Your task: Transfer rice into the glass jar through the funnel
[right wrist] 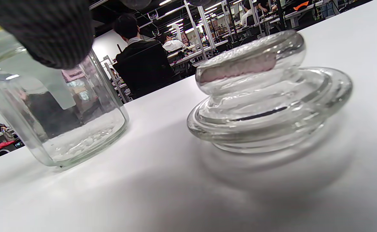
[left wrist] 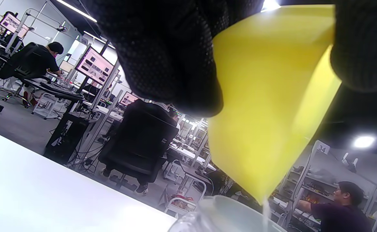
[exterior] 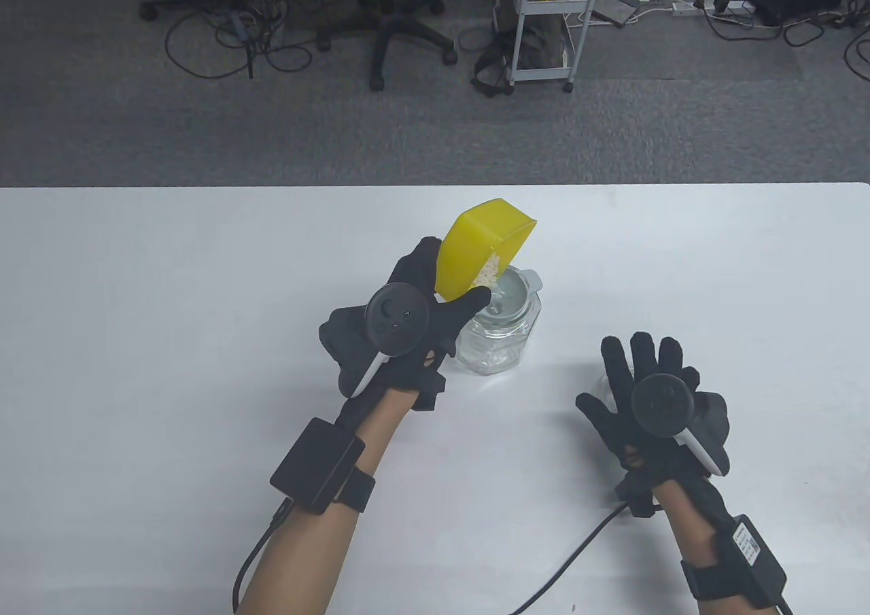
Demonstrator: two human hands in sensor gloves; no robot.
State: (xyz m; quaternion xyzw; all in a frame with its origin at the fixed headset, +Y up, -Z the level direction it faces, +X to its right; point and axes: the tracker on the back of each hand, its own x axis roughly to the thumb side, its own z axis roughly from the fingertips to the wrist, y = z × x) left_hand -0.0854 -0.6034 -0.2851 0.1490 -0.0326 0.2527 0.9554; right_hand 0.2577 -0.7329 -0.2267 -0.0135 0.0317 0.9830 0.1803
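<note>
My left hand (exterior: 425, 289) grips a yellow container (exterior: 482, 251) and holds it tipped over the funnel (exterior: 513, 292) that sits in the mouth of the glass jar (exterior: 496, 340). White rice (exterior: 491, 274) lies at the container's low corner and falls into the funnel. In the left wrist view the yellow container (left wrist: 272, 106) is held between my fingers (left wrist: 172, 54), and a thin stream of rice (left wrist: 266, 212) drops from its tip. The jar (right wrist: 56, 112) has a thin layer of rice at its bottom. My right hand (exterior: 646, 384) rests spread and empty over the glass lid (right wrist: 265, 93).
The white table (exterior: 170, 302) has its far edge just beyond the jar. The glass lid lies on the table right of the jar, mostly hidden under my right hand in the table view. Cables run from both wrists toward the table's near edge.
</note>
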